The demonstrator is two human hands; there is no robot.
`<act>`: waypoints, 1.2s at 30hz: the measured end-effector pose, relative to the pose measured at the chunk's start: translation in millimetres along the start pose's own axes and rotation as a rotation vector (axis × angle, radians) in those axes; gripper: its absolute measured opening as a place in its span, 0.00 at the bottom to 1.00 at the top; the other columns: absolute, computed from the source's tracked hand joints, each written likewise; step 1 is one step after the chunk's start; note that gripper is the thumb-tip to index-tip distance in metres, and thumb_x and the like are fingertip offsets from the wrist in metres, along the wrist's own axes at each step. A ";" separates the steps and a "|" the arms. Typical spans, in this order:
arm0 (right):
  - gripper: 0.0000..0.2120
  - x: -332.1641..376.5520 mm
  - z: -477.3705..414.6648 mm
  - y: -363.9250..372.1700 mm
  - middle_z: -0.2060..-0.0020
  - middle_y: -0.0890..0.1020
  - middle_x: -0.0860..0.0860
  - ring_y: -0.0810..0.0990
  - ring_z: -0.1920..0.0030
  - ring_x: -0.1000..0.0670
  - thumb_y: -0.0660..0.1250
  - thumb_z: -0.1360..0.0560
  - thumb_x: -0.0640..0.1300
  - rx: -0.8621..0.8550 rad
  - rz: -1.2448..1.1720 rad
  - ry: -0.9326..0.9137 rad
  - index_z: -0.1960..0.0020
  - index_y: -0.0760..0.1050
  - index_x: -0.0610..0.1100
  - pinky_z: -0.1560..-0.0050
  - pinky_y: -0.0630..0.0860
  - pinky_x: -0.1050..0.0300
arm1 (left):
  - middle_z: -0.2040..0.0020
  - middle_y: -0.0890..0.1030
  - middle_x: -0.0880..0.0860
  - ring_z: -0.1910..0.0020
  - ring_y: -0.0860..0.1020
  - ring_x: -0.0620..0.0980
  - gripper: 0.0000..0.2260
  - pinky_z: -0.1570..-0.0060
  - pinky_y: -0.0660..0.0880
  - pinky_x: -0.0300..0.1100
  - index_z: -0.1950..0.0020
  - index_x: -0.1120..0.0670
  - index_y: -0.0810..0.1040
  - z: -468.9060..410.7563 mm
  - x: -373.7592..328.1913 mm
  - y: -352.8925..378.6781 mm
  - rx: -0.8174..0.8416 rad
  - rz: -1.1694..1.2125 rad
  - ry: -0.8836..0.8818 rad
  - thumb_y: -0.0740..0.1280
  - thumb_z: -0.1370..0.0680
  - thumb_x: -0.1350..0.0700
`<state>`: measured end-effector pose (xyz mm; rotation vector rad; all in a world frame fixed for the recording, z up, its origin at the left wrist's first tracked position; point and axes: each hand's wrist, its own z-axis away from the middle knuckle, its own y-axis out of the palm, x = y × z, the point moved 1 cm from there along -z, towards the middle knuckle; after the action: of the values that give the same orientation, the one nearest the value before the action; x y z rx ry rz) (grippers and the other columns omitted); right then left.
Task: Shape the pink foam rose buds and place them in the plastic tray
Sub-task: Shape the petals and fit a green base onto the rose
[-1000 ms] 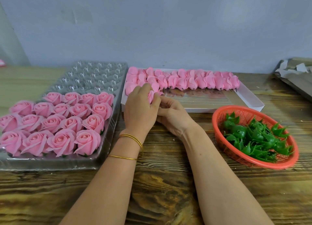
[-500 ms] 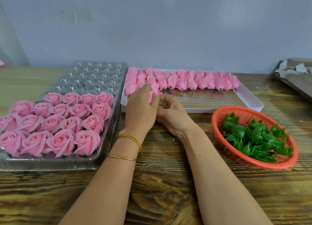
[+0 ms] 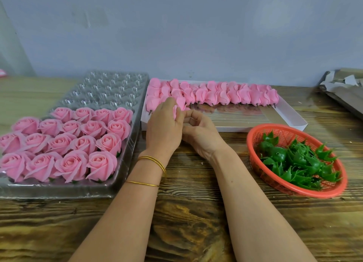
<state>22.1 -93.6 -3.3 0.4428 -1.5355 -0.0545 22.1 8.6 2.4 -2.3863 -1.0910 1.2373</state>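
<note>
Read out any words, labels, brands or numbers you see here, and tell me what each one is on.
No readable text anywhere: the plastic tray, white box, orange basket, wall and torn paper at the right edge show no words, labels or numbers.

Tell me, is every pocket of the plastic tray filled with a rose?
No, the far rows of the plastic tray are bare pockets; finished roses fill only the near rows.

Left hand (image 3: pixel 164 129) gripping pink bud (image 3: pixel 174 111), right hand (image 3: pixel 201 133) fingers curled pinching it, forearms converging
</note>
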 end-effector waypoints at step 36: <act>0.11 5.0 0.1 -3.0 0.66 0.83 0.45 0.82 0.67 0.52 0.60 0.24 0.24 -0.083 -0.106 0.138 0.55 0.78 0.36 0.58 0.82 0.62 | 0.66 0.71 0.55 0.66 0.69 0.51 0.08 0.65 0.66 0.46 0.57 0.61 0.70 -3.1 1.9 -2.6 -0.031 0.275 -0.157 0.59 0.19 0.61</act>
<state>23.0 -97.9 0.6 0.4527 -1.3684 -0.1659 23.9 12.1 4.5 -2.5645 -0.8472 1.5299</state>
